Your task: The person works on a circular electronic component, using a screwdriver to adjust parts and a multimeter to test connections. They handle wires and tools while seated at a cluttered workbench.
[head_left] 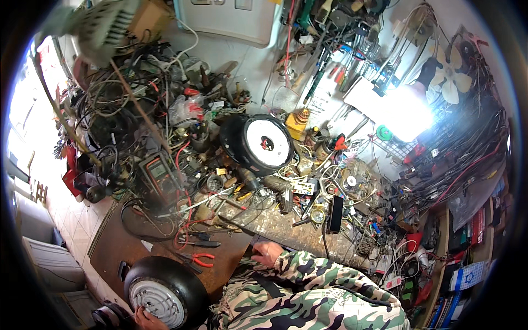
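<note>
A fat black wheel (181, 286) with a grey metal hub (157, 305) lies tilted on the brown board at the lower left. My left hand (147, 319) is at the hub's lower edge, its fingers bent together; whatever they pinch is too small to make out. Beside the bench's front edge, my right hand (268, 254) hovers over a dark gap next to my lap. Its fingers are loosely bent and apart, with nothing visible in them. Red-handled pliers (202, 260) and several dark-handled tools (199, 240) rest between the wheel and my right hand.
A second black round unit with a white disc (268, 143) stands on the cluttered bench (291, 234). Near it are a multimeter (158, 169) with red leads, a black box (335, 214) and a yellow bottle (297, 125). Tangled cables crowd the left; a bright lamp (407, 113) shines at right.
</note>
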### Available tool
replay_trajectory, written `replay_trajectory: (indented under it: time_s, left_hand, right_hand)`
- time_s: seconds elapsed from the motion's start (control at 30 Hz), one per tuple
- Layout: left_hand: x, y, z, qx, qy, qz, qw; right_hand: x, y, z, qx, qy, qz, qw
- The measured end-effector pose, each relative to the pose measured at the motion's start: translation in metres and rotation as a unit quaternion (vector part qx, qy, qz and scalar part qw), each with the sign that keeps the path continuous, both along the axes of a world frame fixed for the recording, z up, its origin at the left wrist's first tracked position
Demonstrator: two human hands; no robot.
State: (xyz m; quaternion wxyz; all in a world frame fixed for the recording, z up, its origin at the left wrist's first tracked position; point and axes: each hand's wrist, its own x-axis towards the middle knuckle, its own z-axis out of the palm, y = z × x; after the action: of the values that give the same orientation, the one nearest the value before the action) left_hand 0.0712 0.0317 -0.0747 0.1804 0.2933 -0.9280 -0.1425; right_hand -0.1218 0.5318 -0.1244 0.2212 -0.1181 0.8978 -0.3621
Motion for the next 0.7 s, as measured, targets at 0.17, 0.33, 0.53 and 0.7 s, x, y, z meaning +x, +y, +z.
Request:
replay_trajectory:
  time_s: [0.17,0.33,0.53,0.7]
  left_hand:
    - [0.002,-0.028,0.001,-0.087,0.012,-0.086,0.992]
    - [0.015,-0.058,-0.025,-0.024,-0.005,-0.072,0.997]
    - [-0.033,-0.018,0.003,-0.034,-0.045,-0.071,0.996]
    - [-0.066,-0.001,0.016,-0.033,-0.056,-0.062,0.996]
  right_hand:
    - [-0.050,0.060,0.037,-0.032,0.068,-0.094,0.993]
    - [-0.088,0.123,0.065,-0.050,0.094,-0.185,0.977]
    - [-0.109,0.172,0.083,-0.063,0.061,-0.318,0.944]
    - [-0.130,0.200,0.076,-0.074,0.075,-0.359,0.927]
